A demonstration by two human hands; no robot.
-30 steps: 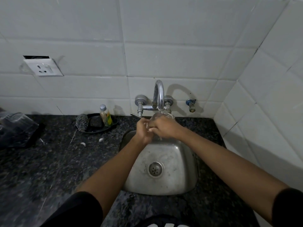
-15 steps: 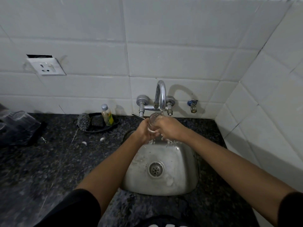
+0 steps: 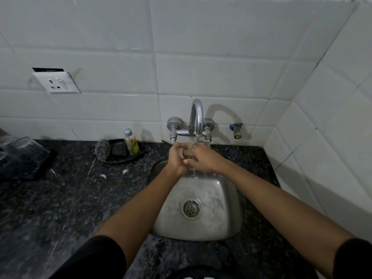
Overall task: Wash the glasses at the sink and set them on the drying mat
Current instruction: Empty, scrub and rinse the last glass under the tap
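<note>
Both my hands meet under the chrome tap (image 3: 196, 117) above the steel sink (image 3: 225, 208). My left hand (image 3: 175, 160) grips a clear glass (image 3: 184, 151) from the left. My right hand (image 3: 203, 161) curls over the same glass from the right, hiding most of it. Water runs from the spout over the glass and my fingers and splashes down into the basin. At the far left, several clear glasses (image 3: 19, 149) lie on a dark drying mat (image 3: 43, 167).
A black dish (image 3: 138, 155) behind the sink's left side holds a steel scrubber (image 3: 102, 150), a dark sponge and a small soap bottle (image 3: 131, 142). A wall socket (image 3: 57, 82) sits up left. White tiled walls close the back and right. Dark granite counter (image 3: 70, 198) surrounds the sink.
The glass has tipped over between my hands, and both hands have shifted around it under the running water. More water splashes into the basin now.
</note>
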